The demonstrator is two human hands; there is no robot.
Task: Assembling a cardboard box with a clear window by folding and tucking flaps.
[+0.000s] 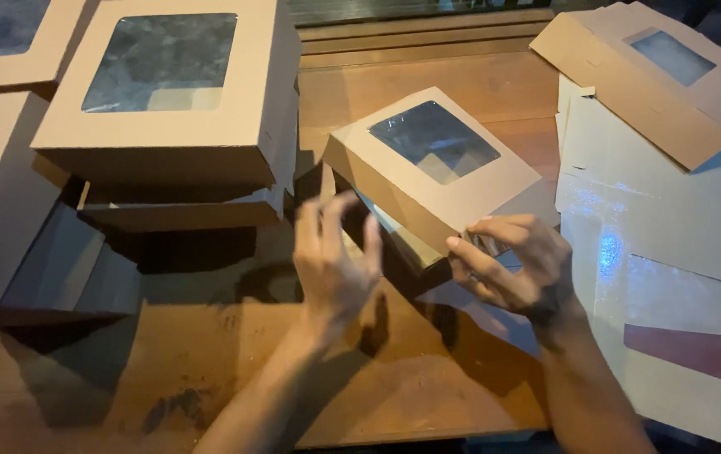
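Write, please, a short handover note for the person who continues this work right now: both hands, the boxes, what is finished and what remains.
Left hand: open, fingers spread, blurred, beside the tilted window box; whether it touches is unclear.
Right hand: fingers at the box's near right corner, apparently gripping it.
The box sits tilted on the wooden table, its lid with the clear window facing up.
Done: folded window boxes stacked at the left.
Left: flat unfolded blanks lie at the right, and more at the top right. The box in hand looks not fully closed at its lower edge.
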